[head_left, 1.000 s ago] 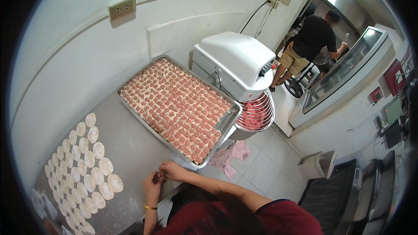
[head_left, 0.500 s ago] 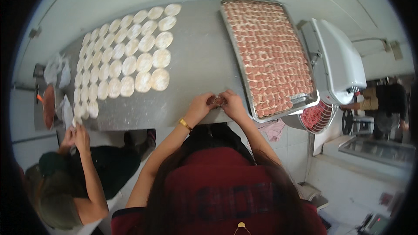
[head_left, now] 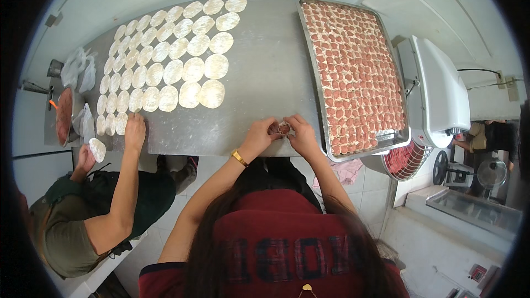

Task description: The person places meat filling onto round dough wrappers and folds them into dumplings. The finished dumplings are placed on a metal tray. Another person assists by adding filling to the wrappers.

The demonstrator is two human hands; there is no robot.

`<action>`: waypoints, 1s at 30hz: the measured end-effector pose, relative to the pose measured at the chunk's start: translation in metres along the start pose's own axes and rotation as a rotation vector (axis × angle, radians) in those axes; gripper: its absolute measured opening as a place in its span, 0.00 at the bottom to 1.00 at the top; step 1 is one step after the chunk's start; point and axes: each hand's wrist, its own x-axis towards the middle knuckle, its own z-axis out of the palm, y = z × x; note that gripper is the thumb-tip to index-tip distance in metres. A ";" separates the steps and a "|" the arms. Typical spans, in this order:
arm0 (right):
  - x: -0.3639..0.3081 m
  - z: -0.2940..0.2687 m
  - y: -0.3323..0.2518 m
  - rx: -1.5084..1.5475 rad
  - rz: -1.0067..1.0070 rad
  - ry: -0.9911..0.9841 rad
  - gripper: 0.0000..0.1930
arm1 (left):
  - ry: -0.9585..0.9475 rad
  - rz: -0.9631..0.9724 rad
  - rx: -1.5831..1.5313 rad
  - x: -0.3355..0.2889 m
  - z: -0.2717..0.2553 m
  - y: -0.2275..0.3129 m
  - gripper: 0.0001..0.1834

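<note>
Just over the front edge of the steel table [head_left: 265,55], my left hand [head_left: 261,136] and my right hand [head_left: 302,134] meet around one small open-topped meat dumpling [head_left: 284,128]. Both sets of fingers are closed on its pale wrapper, and reddish filling shows at the top. To the right of my hands lies a large metal tray [head_left: 371,150] packed with rows of similar dumplings. On the left half of the table, round floured dough wrappers [head_left: 168,99] are spread flat in rows.
At the left, a co-worker holds a wrapper [head_left: 97,149] in one hand; the other hand [head_left: 135,128] touches the table. Beyond are a bowl of meat filling [head_left: 64,111] and plastic bags [head_left: 77,72]. Right of the tray stand a white machine [head_left: 436,85] and a wire-guarded bowl [head_left: 402,161].
The view has shifted slightly. The co-worker's hands have parted: one now reaches onto the table by the wrappers, the other holds a wrapper off the edge. My hands stay around the dumpling, its filling showing more.
</note>
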 end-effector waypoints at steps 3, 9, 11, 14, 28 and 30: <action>-0.002 0.000 -0.001 -0.044 0.059 -0.008 0.16 | 0.066 0.055 -0.012 0.000 0.000 0.001 0.14; 0.002 0.004 -0.004 0.036 0.008 0.027 0.18 | 0.010 0.015 0.035 0.000 -0.003 0.008 0.14; 0.002 0.004 -0.005 0.024 0.003 0.079 0.16 | 0.012 0.016 0.024 -0.001 -0.006 0.009 0.13; 0.000 0.005 -0.007 0.001 0.095 0.045 0.14 | 0.040 0.034 -0.037 -0.001 -0.006 0.008 0.12; -0.005 0.012 -0.008 -0.035 0.070 -0.024 0.23 | 0.013 0.077 0.031 0.001 -0.003 -0.006 0.13; -0.007 0.017 -0.006 -0.030 0.019 0.000 0.21 | -0.010 0.054 0.036 -0.001 -0.003 -0.011 0.13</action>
